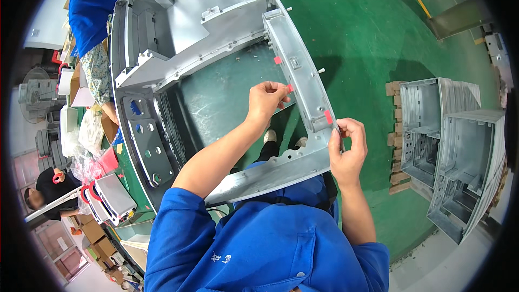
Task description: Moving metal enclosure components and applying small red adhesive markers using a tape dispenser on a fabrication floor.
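A large grey sheet-metal cabinet frame (303, 70) lies in front of me, with a narrow channel along its right side. My left hand (265, 101) is closed in a pinch on a small piece of red tape (290, 88) at the inner edge of this channel. Another red tape piece (278, 60) sits farther up the channel, and a red tape strip (328, 117) is on it near the close right corner. My right hand (349, 151) has its thumb and fingers closed on the frame's outer edge at that corner.
At the right, more metal frames (465, 140) stand on a wooden pallet (397, 146) on the green floor (373, 205). A co-worker in blue (102, 11) is at the far left. The left-hand bench carries plastic bags (89, 130) and white units with red handles (111, 197).
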A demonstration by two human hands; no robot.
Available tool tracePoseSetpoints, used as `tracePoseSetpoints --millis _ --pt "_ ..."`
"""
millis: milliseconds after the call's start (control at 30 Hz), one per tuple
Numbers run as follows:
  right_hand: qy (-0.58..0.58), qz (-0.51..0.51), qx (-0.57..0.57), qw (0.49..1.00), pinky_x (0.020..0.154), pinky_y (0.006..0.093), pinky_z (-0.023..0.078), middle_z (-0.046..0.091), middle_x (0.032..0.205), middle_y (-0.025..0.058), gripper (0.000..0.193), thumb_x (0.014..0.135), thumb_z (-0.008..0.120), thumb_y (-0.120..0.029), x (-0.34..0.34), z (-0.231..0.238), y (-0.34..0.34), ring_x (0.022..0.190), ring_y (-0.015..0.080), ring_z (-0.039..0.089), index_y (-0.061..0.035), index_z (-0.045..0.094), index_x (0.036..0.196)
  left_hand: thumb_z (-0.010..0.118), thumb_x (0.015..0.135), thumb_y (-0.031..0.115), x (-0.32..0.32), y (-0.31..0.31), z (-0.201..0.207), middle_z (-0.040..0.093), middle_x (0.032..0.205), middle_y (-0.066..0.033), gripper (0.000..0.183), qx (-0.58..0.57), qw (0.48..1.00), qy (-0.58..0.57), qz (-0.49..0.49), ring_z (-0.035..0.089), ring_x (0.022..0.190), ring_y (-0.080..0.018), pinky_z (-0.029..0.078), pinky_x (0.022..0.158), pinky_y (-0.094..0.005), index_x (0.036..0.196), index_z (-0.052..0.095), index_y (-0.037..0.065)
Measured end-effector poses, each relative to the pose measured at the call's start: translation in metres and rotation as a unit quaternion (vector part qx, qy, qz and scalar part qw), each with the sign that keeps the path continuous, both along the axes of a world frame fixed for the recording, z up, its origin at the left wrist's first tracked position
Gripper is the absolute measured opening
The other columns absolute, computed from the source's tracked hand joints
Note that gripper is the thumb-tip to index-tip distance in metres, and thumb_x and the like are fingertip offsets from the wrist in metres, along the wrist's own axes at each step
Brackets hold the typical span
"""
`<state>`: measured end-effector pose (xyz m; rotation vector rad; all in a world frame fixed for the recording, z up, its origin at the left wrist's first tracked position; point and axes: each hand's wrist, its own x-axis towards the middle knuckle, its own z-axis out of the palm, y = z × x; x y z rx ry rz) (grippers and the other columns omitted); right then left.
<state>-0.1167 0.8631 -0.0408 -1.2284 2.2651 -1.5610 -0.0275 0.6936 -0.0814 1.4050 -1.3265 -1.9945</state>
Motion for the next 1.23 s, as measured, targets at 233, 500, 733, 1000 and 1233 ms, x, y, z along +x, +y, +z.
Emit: tracePoseSetpoints --millis 233,500,733,1000,1233 --pt "0.006 0.001 -0.001 1.0 0.059 0.0285 0.043 0.053 0.087 0.0105 0.022 0.071 0.055 0.005 0.0 0.001 0.0 0.074 0.0204 0.052 -0.0002 0.051 0.091 0.06 0.076 0.005 -0.002 0.0 0.002 0.059 0.072 -0.0065 0.008 -0.013 1.0 -0.024 -0.005 0.055 0.061 -0.0109 0.042 0.052 -0.0215 0.075 0.057 -0.003" --pt "0.003 0.0 -0.002 1.0 0.059 0.0281 0.044 0.053 0.086 0.0106 0.021 0.071 0.055 0.005 0.001 0.0 0.0 0.073 0.0196 0.053 0.0001 0.051 0.091 0.063 0.073 0.006 -0.002 -0.001 0.002 0.058 0.069 -0.0051 0.01 -0.021 0.999 -0.04 -0.008 0.055 0.059 -0.0103 0.041 0.05 -0.0216 0.074 0.057 -0.002" --pt "0.001 0.0 -0.002 1.0 0.059 0.0278 0.044 0.053 0.087 0.0102 0.021 0.072 0.055 0.005 0.001 0.001 0.0 0.072 0.0186 0.053 0.0 0.051 0.092 0.064 0.073 0.006 -0.003 -0.001 0.003 0.058 0.069 -0.005 0.01 -0.023 0.999 -0.046 -0.008 0.054 0.059 -0.0102 0.042 0.05 -0.022 0.075 0.057 -0.002" --pt "-0.002 0.001 -0.005 1.0 0.059 0.028 0.044 0.053 0.088 0.0101 0.021 0.072 0.055 0.005 0.001 0.0 0.001 0.073 0.0186 0.053 -0.0003 0.051 0.092 0.063 0.073 0.009 -0.002 0.002 -0.002 0.057 0.066 -0.0048 0.012 -0.032 0.999 -0.036 0.006 0.056 0.058 -0.0106 0.045 0.051 -0.0231 0.071 0.056 -0.001" --pt "-0.007 0.002 -0.004 1.0 0.061 0.0287 0.045 0.053 0.088 0.01 0.021 0.072 0.055 0.005 0.002 0.0 0.002 0.074 0.0197 0.053 -0.0008 0.051 0.092 0.065 0.073 0.01 -0.001 0.001 -0.006 0.057 0.068 -0.0052 0.016 -0.015 1.0 -0.006 0.015 0.057 0.058 -0.0116 0.046 0.051 -0.0239 0.079 0.055 -0.002"
